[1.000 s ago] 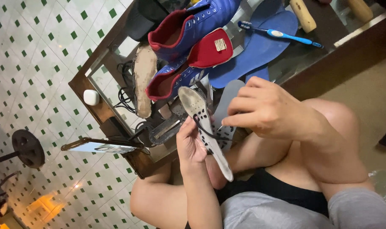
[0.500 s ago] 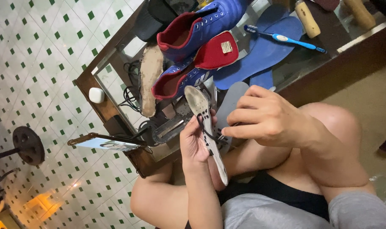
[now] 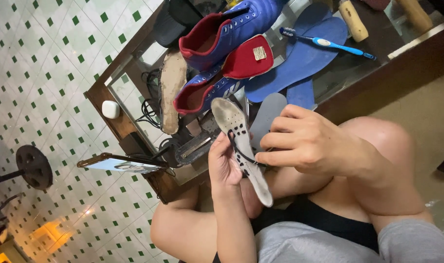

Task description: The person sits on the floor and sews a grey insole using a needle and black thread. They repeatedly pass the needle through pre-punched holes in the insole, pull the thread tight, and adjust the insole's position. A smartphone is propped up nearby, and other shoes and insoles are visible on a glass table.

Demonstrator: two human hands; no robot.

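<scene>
Grey-white and worn, the insole (image 3: 241,148) sits between both hands above the person's bare knees, just in front of the low glass-topped table (image 3: 134,63). Its long axis runs on a slant: the rounded toe end points up toward the shoes, the narrower end points down toward the person's lap. Its perforated face is turned to the camera. The left hand (image 3: 223,163) cradles it from behind, fingers curled around its left edge. The right hand (image 3: 305,143) has its fingers bent and pressed together, pinching a thin dark thread (image 3: 241,153) that loops across the insole's holes; whether it also grips a needle cannot be told. On the table lie two blue shoes (image 3: 222,53) with red lining, a tan sole (image 3: 172,92), blue insoles (image 3: 305,58), a blue toothbrush (image 3: 329,45) and a wooden handle (image 3: 353,20). A phone (image 3: 122,165) rests at the table's near corner.
</scene>
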